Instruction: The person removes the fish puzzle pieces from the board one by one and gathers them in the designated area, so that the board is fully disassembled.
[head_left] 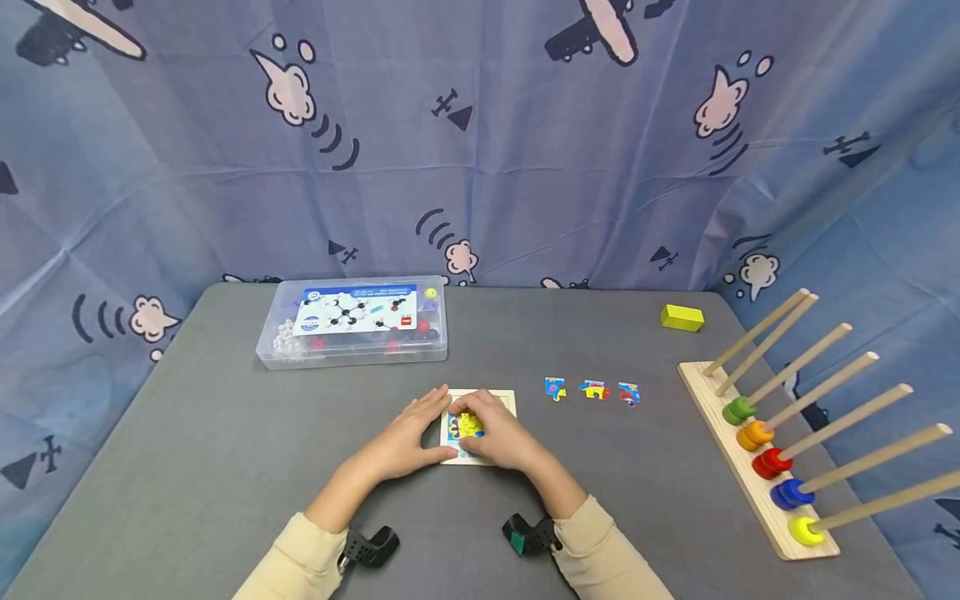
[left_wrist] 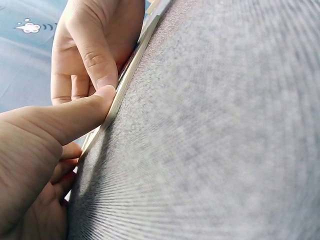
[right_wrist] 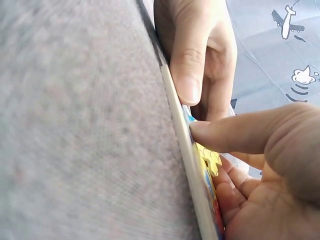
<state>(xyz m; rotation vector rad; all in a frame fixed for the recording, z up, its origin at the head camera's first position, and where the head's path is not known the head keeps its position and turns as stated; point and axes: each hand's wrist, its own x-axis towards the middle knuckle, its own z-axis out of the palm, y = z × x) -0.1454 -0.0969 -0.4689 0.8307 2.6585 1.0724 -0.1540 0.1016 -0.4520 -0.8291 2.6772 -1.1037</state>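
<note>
Square pale-wood puzzle tray (head_left: pixel 509 405) lies flat on the grey table (head_left: pixel 187 467), right between my hands. Near enough square, so no long axis to work with; its sides run roughly left-right and near-far. Yellow jigsaw pieces (head_left: pixel 471 424) sit toward its middle with blue around them.

Key relation: my left hand (head_left: pixel 407 437) grips the tray's left side, thumb at the near end, fingers at the far end. My right hand (head_left: pixel 502 433) arches over the picture from the right, thumb near, fingers far. Both touch, but right is the one over the pieces; left is on the rim.

Three loose flat jigsaw pieces, multicoloured, lie to the right and a bit far: blue-and-yellow (head_left: pixel 555 388), yellow-and-red (head_left: pixel 595 390), blue-and-red (head_left: pixel 629 393). Row runs left-right, well apart from the tray, right hand nearer.

Further out: clear plastic case (head_left: pixel 352 357) far left, yellow block (head_left: pixel 682 317) far right, wooden peg rack with coloured rings (head_left: pixel 735 450) on the right.

Hard to read: my right hand hides much of the tray. In the right wrist view one bit of yellow looks tipped up beside my fingers; can't tell if I'm pinching it or just pressing. Left wrist view shows the tray edge-on only.
</note>
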